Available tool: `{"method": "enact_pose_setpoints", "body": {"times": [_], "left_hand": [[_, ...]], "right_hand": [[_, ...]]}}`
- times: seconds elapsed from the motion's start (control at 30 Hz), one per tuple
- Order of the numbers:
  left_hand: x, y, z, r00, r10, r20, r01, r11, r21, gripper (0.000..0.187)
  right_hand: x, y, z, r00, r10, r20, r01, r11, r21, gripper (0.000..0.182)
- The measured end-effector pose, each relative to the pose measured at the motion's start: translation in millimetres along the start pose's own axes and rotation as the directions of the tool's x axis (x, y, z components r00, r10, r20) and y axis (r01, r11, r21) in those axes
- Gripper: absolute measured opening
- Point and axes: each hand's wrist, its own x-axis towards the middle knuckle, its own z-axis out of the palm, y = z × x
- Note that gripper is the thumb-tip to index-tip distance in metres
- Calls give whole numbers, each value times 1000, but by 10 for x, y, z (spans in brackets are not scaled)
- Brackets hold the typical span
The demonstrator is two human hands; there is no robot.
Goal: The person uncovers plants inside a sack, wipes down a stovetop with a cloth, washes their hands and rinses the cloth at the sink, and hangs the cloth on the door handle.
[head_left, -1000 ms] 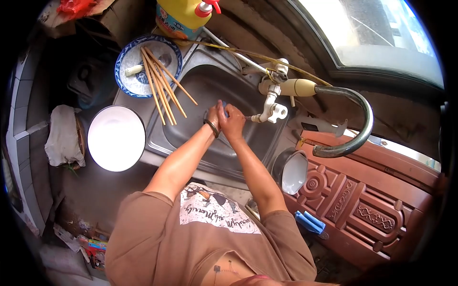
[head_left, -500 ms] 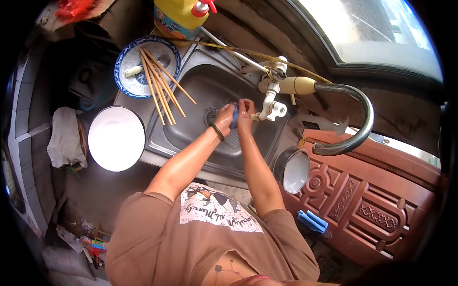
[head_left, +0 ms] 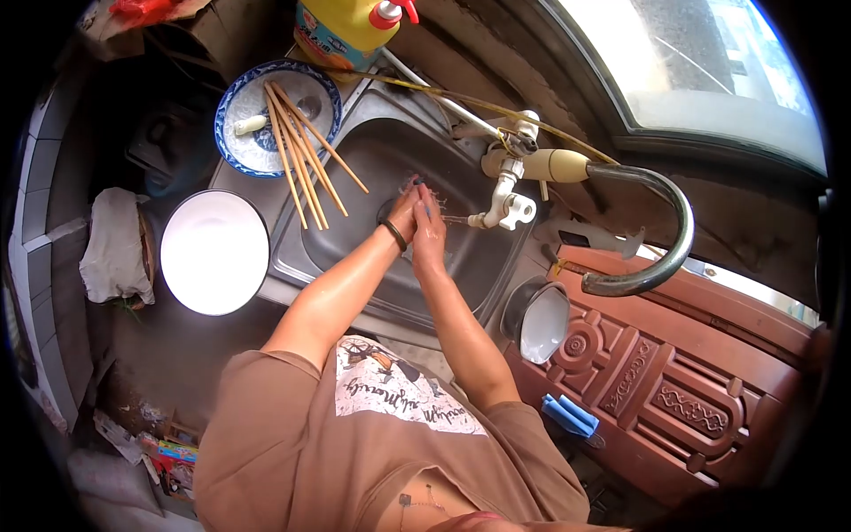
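Observation:
My left hand (head_left: 404,211) and my right hand (head_left: 430,232) are pressed palm to palm over the steel sink (head_left: 355,168), just left of the white tap (head_left: 503,202). A small blue thing (head_left: 423,197) shows between the fingers; both hands close around it. A dark band circles my left wrist. Water seems to splash at the fingertips.
Several wooden chopsticks (head_left: 301,160) lie across a blue-patterned bowl (head_left: 251,133) and the sink rim. A white plate (head_left: 214,252) sits left of the sink, a yellow bottle (head_left: 346,27) behind it, a small pot (head_left: 539,321) and carved wooden panel (head_left: 674,372) at right.
My hands drew back from the tap and came together palm to palm, after having parted around the blue thing half a second ago.

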Motion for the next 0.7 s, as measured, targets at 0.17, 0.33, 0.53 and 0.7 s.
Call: {"method": "enact_pose_setpoints", "body": {"times": [0.17, 0.33, 0.53, 0.7], "left_hand": [[-197, -285, 103, 991, 94, 94, -109, 980, 167, 38], [15, -30, -94, 999, 13, -38, -16, 997, -79, 38], [-141, -229, 155, 997, 49, 64, -52, 998, 47, 42], [-140, 159, 217, 995, -2, -99, 3, 1000, 12, 47]], "right_hand": [[611, 347, -327, 976, 215, -41, -187, 916, 355, 44], [-28, 119, -83, 998, -51, 36, 50, 998, 29, 43], [555, 274, -324, 987, 159, -18, -151, 962, 229, 44], [38, 153, -130, 996, -81, 40, 80, 996, 33, 45]]}}
